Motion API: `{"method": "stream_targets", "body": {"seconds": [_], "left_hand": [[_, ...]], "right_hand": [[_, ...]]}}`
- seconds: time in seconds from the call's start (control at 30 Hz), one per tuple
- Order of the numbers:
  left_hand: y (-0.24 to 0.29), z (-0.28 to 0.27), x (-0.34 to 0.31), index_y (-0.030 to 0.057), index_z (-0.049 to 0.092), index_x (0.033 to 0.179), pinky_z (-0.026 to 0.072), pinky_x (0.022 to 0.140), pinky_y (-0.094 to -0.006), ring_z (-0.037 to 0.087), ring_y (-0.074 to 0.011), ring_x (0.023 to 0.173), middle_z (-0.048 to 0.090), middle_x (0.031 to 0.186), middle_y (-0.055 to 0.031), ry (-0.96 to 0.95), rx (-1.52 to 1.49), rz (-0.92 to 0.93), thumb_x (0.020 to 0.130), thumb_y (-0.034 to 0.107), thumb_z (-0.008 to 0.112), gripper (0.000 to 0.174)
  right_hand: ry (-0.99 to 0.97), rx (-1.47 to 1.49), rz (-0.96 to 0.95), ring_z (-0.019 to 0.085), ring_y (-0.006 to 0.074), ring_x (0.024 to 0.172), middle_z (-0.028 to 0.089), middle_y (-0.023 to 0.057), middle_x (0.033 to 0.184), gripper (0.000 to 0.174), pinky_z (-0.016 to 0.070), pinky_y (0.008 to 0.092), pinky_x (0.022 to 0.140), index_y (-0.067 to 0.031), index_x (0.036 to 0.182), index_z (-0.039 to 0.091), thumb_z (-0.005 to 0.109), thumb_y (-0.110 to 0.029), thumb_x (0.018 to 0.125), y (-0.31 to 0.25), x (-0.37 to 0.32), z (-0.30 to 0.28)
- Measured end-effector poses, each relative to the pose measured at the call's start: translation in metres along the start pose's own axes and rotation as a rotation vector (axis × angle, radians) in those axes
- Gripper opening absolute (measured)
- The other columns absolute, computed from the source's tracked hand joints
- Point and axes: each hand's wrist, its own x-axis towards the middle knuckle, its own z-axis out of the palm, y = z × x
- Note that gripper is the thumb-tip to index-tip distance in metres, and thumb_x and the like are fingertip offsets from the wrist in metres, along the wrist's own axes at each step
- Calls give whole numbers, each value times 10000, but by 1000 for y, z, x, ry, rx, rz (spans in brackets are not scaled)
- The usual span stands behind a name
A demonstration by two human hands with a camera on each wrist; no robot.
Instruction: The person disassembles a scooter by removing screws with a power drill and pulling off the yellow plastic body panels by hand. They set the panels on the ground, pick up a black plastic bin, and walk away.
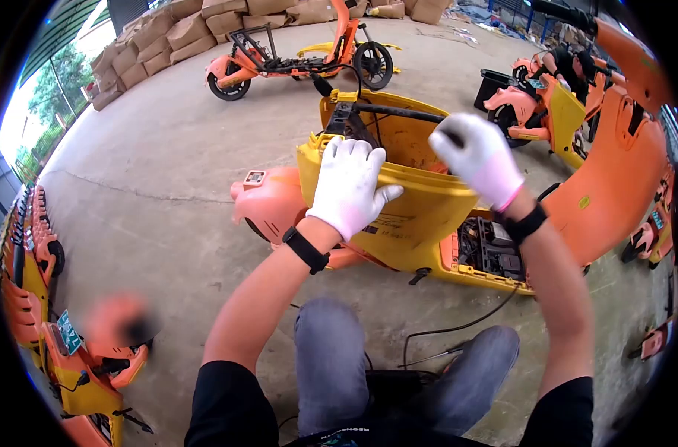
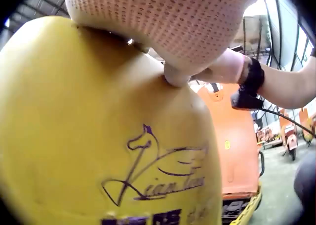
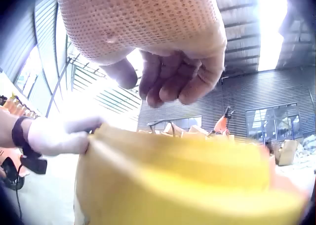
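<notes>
The left hand (image 1: pixel 352 185) gripped the yellow scooter shell's (image 1: pixel 425 223) left rim.
The right hand (image 1: pixel 479 158), fingers curled, hung apart above its right edge; the shell stood mid-scene, concrete floor (image 1: pixel 153 164) stretching left.

Carrying the yellow scooter (image 1: pixel 421 223) on the concrete floor (image 1: pixel 153 238). Holding a stripped scooter (image 1: pixel 302 65) beyond the yellow scooter, cardboard boxes (image 1: pixel 194 33) farther behind. Bearing other scooters (image 1: pixel 565 112) left and right of it. Supporting a black cable (image 1: pixel 458 326) and thin metal tool (image 1: pixel 437 354) on its near side.
</notes>
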Motion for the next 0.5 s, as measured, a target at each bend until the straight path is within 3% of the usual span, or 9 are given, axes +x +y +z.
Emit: {"method": "stream_targets", "body": {"seconds": [0.1, 0.2, 0.37, 0.47, 0.5], "left_hand": [[-5, -1, 0, 72, 552, 1142, 326, 1020, -509, 509, -326, 1057, 568, 1045, -122, 26, -84, 23, 812, 470, 673, 531], [-3, -1, 0, 78, 585, 1112, 330, 1019, -496, 519, -310, 1019, 566, 973, -106, 53, -100, 5, 752, 421, 737, 520], [-4, -1, 0, 74, 620, 1050, 342, 1008, -485, 532, -298, 954, 550, 890, -94, 66, -160, -24, 713, 393, 767, 487], [-7, -2, 0, 70, 628, 1032, 358, 996, -476, 548, -291, 916, 553, 870, -89, 55, -213, -38, 669, 354, 798, 491], [-8, -2, 0, 70, 628, 1032, 358, 996, -476, 548, -291, 916, 553, 870, -89, 54, -219, -33, 669, 354, 798, 491]], "right_hand": [[-173, -71, 98, 677, 316, 756, 687, 194, 826, 274, 529, 365, 723, 25, 919, 681, 637, -242, 873, 11, 49, -32], [-281, -240, 1, 678, 320, 790, 696, 195, 853, 358, 524, 376, 749, 23, 956, 686, 629, -323, 883, 18, 103, -30], [-365, -259, -112, 678, 329, 864, 710, 183, 943, 444, 527, 391, 803, -12, 1031, 702, 620, -422, 883, 13, 188, 50], [-392, -312, -72, 634, 342, 1056, 677, 177, 1116, 518, 500, 393, 908, -33, 1180, 640, 633, -447, 868, 9, 219, 106], [-394, -301, -96, 650, 331, 996, 694, 162, 1051, 452, 505, 390, 880, -43, 1130, 669, 624, -419, 884, 9, 222, 118]]}}
